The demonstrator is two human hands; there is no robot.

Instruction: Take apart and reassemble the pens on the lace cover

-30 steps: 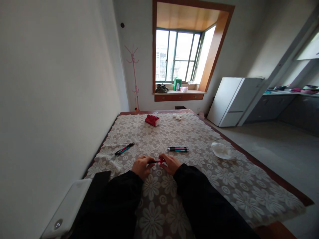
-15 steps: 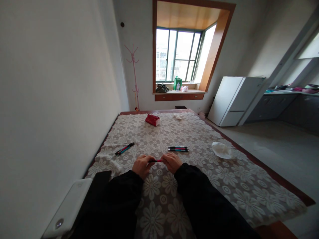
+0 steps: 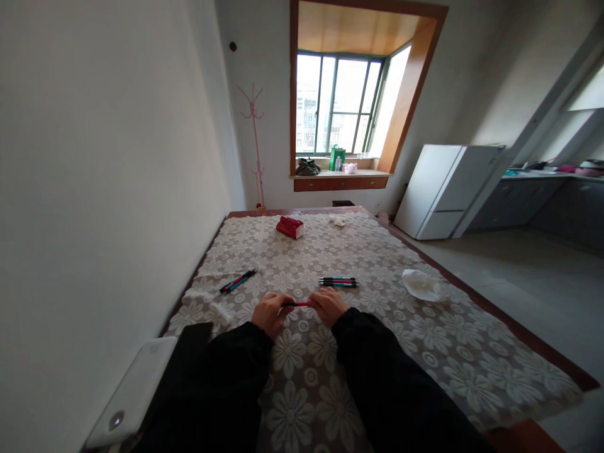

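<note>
While both hands close on it just above the desk (image 3: 425, 352), the left hand (image 3: 270, 313) and right hand (image 3: 327, 305) pinch opposite ends of the red pen (image 3: 297, 304) — light, stiff, slick plastic, best gripped near its ends — fingers clamped together.

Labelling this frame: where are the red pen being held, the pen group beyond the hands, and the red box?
red pen (image 3: 297, 304), head view, bare middle of barrel.
pen group (image 3: 338, 282), head view, mid-length.
red box (image 3: 289, 227), head view, top face.
</note>
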